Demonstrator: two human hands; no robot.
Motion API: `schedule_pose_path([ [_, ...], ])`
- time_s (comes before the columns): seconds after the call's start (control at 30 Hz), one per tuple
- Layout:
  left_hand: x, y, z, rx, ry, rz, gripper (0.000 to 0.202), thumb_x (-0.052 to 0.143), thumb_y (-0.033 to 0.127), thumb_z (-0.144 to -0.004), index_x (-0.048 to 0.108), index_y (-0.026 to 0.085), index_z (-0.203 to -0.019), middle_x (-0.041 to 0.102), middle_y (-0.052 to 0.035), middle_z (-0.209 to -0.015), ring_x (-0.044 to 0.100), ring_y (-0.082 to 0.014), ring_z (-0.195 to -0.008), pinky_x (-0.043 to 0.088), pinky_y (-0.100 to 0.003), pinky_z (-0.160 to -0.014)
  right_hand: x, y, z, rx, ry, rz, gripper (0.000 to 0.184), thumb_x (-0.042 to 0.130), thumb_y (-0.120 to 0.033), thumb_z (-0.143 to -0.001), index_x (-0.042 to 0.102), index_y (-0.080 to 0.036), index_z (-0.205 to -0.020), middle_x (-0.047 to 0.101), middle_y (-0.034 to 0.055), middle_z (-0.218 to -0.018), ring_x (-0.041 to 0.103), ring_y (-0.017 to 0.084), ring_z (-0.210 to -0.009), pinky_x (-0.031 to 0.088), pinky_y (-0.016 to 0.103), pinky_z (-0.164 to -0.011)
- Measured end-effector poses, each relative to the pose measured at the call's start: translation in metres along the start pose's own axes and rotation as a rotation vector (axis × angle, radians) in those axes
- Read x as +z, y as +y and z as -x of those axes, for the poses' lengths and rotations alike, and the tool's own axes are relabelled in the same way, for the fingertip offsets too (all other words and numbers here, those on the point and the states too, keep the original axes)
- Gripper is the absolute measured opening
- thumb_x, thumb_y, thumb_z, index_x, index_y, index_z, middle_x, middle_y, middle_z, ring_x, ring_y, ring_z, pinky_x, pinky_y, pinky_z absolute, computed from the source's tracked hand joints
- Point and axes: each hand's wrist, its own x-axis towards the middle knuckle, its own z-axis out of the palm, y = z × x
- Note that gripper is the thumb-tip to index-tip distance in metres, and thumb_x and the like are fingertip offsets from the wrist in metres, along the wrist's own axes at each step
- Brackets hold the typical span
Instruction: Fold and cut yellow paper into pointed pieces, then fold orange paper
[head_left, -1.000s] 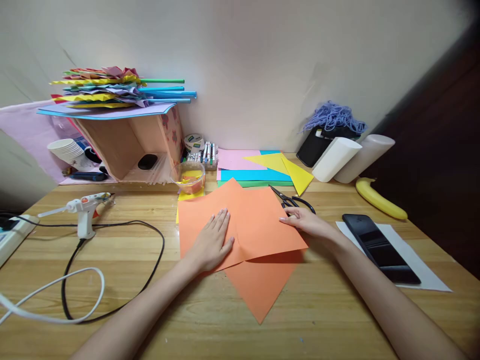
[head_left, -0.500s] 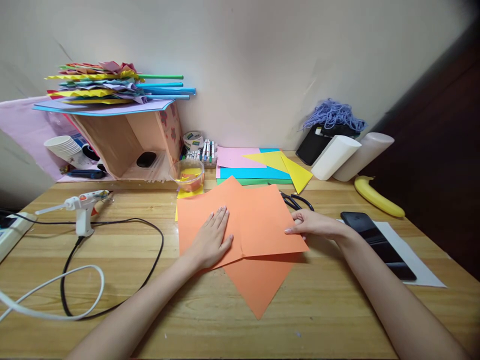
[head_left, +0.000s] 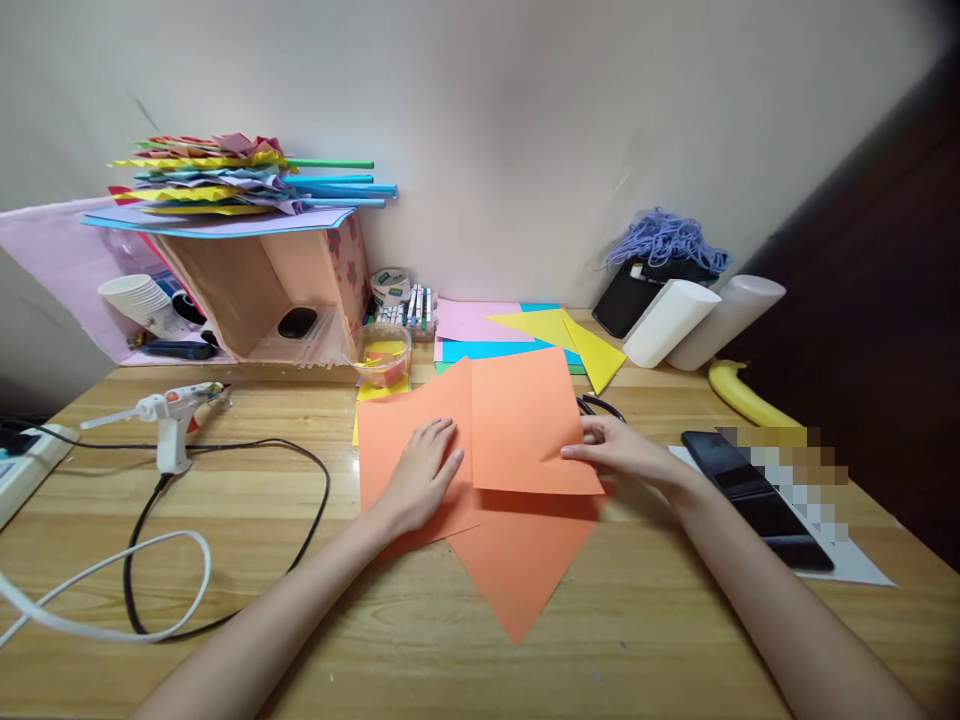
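Observation:
An orange sheet of paper with a fold line down its middle lies in front of me. My left hand rests on its left half, fingers stretched out and a little bent. At the right edge, my right hand pinches the sheet between thumb and fingers, holding that half raised off the table. Beneath it, a second orange piece shows with one corner pointing toward me. The scissors' black handles peek out behind the raised half; their blades are hidden.
A glue gun with looping cables stands left. Behind are a box, a plastic cup of paper scraps, markers and coloured paper. Rightward lie a phone, a banana and white rolls.
My right hand has lifted the sheet's right half higher and moved it slightly left, bending it up along the fold. My left hand stays on the left half, its fingers more bent.

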Motion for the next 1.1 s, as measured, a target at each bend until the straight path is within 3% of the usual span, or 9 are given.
schedule_pose_path([
  [0.1,-0.002,0.001,-0.004,-0.155,0.110,0.278,0.043,0.026,0.044,-0.089,0.047,0.018,-0.117,0.052,-0.0098,-0.122,0.042,-0.0203,-0.119,0.033,-0.039,-0.101,0.026,0.003,-0.005,-0.078,-0.064,-0.012,0.035,0.067,-0.040,-0.065,0.063,-0.018,-0.092,0.067,0.0076,-0.095,0.062,0.024,-0.086,0.049,0.031,-0.067],
  [0.2,-0.001,-0.006,-0.009,-0.284,0.180,0.584,0.044,0.043,0.041,-0.084,0.037,0.017,-0.120,0.056,-0.0123,-0.117,0.053,-0.0210,-0.108,0.043,-0.038,-0.091,0.046,0.003,-0.009,-0.132,-0.119,0.036,0.029,0.061,-0.042,-0.071,0.061,-0.017,-0.086,0.066,0.0064,-0.088,0.062,0.022,-0.083,0.047,0.029,-0.067],
  [0.27,-0.002,-0.014,-0.011,-0.291,0.223,0.696,0.044,0.048,0.034,-0.081,0.032,0.019,-0.119,0.057,-0.0122,-0.115,0.057,-0.0210,-0.103,0.047,-0.039,-0.085,0.050,0.005,-0.012,-0.162,-0.036,0.123,0.030,0.053,-0.046,-0.077,0.059,-0.017,-0.082,0.065,0.0056,-0.080,0.061,0.019,-0.076,0.046,0.028,-0.063],
  [0.37,-0.008,-0.022,-0.012,-0.326,0.301,0.541,0.043,0.049,0.027,-0.078,0.032,0.019,-0.117,0.056,-0.0125,-0.117,0.056,-0.0231,-0.104,0.045,-0.041,-0.086,0.042,0.013,-0.020,-0.214,0.326,0.361,0.033,0.045,-0.047,-0.080,0.057,-0.017,-0.088,0.062,0.0075,-0.087,0.058,0.020,-0.077,0.045,0.032,-0.069],
  [0.47,-0.014,-0.023,-0.011,-0.380,0.309,0.259,0.047,0.050,0.026,-0.077,0.032,0.017,-0.119,0.054,-0.0151,-0.119,0.052,-0.0271,-0.110,0.043,-0.043,-0.088,0.031,0.026,-0.027,-0.251,0.586,0.599,0.043,0.060,-0.045,-0.070,0.053,-0.018,-0.103,0.054,0.0113,-0.107,0.054,0.024,-0.093,0.043,0.036,-0.079],
  [0.57,-0.016,-0.020,-0.009,-0.424,0.282,0.082,0.053,0.047,0.029,-0.078,0.027,0.014,-0.124,0.055,-0.0179,-0.118,0.052,-0.0308,-0.110,0.043,-0.044,-0.086,0.027,0.035,-0.031,-0.231,0.576,0.672,0.054,0.065,-0.042,-0.065,0.049,-0.017,-0.110,0.052,0.0117,-0.110,0.056,0.022,-0.085,0.044,0.036,-0.076],
  [0.7,-0.014,-0.016,-0.008,-0.414,0.267,0.019,0.054,0.044,0.030,-0.079,0.024,0.013,-0.127,0.055,-0.0187,-0.117,0.054,-0.0309,-0.108,0.044,-0.043,-0.084,0.031,0.035,-0.031,-0.180,0.538,0.669,0.045,0.062,-0.038,-0.067,0.053,-0.018,-0.107,0.059,0.0073,-0.094,0.057,0.020,-0.076,0.043,0.032,-0.070],
  [0.9,-0.013,-0.024,-0.010,-0.399,0.279,0.033,0.054,0.044,0.030,-0.079,0.025,0.013,-0.126,0.049,-0.0207,-0.124,0.049,-0.0315,-0.113,0.043,-0.044,-0.085,0.025,0.023,-0.027,-0.222,0.446,0.596,0.019,0.059,-0.039,-0.068,0.057,-0.020,-0.069,0.060,0.0019,-0.073,0.055,0.019,-0.069,0.038,0.028,-0.060],
  [1.1,-0.013,-0.029,-0.012,-0.365,0.300,0.085,0.053,0.045,0.027,-0.078,0.025,0.013,-0.126,0.047,-0.0191,-0.126,0.048,-0.0289,-0.115,0.042,-0.044,-0.090,-0.010,0.005,-0.007,-0.270,0.746,0.548,0.027,0.060,-0.047,-0.067,0.055,-0.020,-0.065,0.052,-0.0011,-0.057,0.045,0.014,-0.053,0.033,0.026,-0.050],
])
